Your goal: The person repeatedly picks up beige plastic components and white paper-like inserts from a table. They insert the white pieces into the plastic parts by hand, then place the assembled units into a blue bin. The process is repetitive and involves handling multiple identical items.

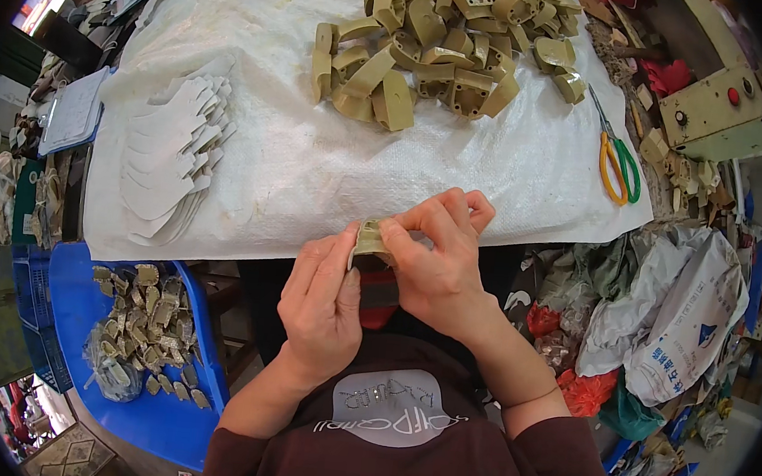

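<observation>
While both forearms reach in from the near side, the left hand and the right hand meet at a small pale olive, curved, hollowed piece. It is held at the near edge of the white-sheeted table, around the middle; whether it touches the surface cannot be determined.

The left hand's fingers lie extended together along the piece's left side. The right hand pinches the right side, thumb uppermost, its other fingers curled.

The step in hand is judged to be fingertip work on a single piece, apparently pressing or adjusting it; the exact contact is too small to confirm. The next move is judged to call for steady left support and measured right thumb pressure.

A heap of olive-tan, hollow, curved plastic parts lies at the far side. A stack of thin white, curved cut sheets lies left; scissors with orange and green handles lie right, unheld.
</observation>
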Tool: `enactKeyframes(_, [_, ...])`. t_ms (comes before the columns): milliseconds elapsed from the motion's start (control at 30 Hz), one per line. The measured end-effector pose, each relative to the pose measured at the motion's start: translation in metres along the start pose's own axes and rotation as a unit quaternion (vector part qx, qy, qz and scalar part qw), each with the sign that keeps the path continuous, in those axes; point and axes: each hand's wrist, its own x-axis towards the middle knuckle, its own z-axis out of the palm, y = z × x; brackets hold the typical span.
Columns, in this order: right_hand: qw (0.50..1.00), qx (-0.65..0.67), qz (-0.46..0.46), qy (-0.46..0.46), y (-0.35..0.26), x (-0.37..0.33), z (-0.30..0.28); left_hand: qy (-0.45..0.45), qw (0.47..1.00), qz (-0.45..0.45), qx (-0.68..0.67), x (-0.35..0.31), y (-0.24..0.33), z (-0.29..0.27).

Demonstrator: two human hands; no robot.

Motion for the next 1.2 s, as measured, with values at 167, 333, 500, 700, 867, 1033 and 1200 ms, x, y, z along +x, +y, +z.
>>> enactKeyframes(167, [0.985, 0.169, 0.033, 0.003, 0.006, -0.004, 0.001, 0.014, 0.988, -0.058, -0.144, -0.004, -0.014, 0.002])
enactKeyframes(333, [0.943, 0.321, 0.076, -0.040, 0.005, -0.007, -0.003, 0.013, 0.990, 0.036, -0.133, 0.005, -0.018, 0.003])
enactKeyframes(500, [0.947, 0.303, 0.042, -0.095, -0.001, -0.004, -0.007, -0.006, 0.994, 0.101, -0.037, 0.003, -0.022, 0.000])
enactKeyframes(700, [0.964, 0.266, 0.007, 0.002, 0.004, -0.012, 0.001, 0.033, 0.988, 0.143, -0.057, 0.010, -0.013, 0.002])
enactKeyframes(867, [0.986, 0.164, -0.001, 0.006, -0.005, 0.000, -0.005, 0.057, 0.984, 0.171, 0.010, 0.011, -0.029, -0.018])
enactKeyframes(1033, [0.874, 0.423, 0.236, -0.034, -0.008, -0.022, -0.007, 0.055, 0.988, 0.135, -0.047, 0.014, -0.025, -0.028])
enactKeyframes(1200, [0.650, 0.638, 0.412, 0.045, -0.022, -0.030, 0.001, 0.038, 0.981, 0.144, -0.121, 0.011, -0.004, -0.016])
